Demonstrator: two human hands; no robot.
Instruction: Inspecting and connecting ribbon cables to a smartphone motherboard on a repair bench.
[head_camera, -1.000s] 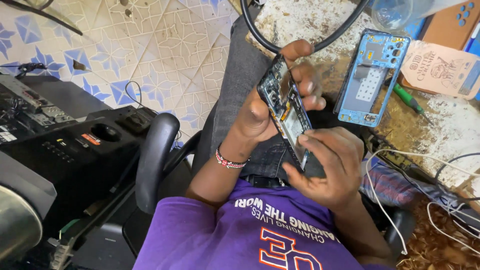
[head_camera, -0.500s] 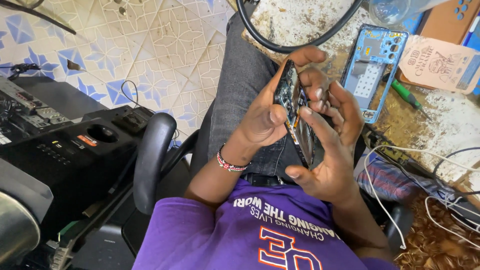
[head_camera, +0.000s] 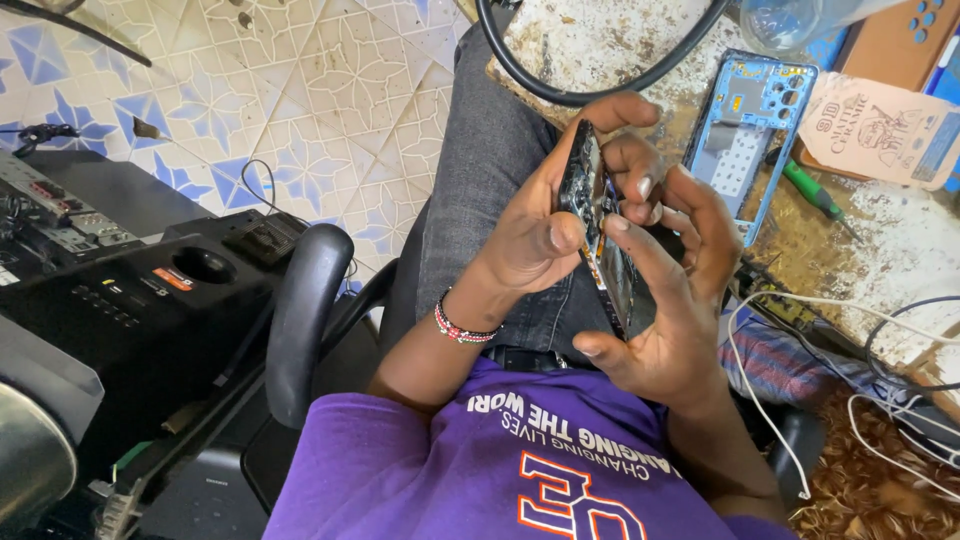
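Note:
I hold an opened black phone (head_camera: 603, 243) upright over my lap, turned nearly edge-on, with its inner parts facing my right hand. My left hand (head_camera: 535, 228), a beaded band on its wrist, grips the phone's left side with the thumb pressed against the edge. On the other side, my right hand (head_camera: 672, 290) cups the phone, fingertips resting on its upper part. A blue phone frame (head_camera: 752, 125) lies on the worn table (head_camera: 590, 45) just beyond my hands.
A green screwdriver (head_camera: 816, 196) and a printed card packet (head_camera: 880, 125) lie by the blue frame. A thick black cable (head_camera: 600, 95) loops over the table. The chair's black armrest (head_camera: 305, 310) and a black electronic unit (head_camera: 130, 300) are at left. White wires (head_camera: 800, 400) trail at right.
The phone has turned from showing its open inside to nearly edge-on. My right hand has moved up from the phone's lower end to cup its side.

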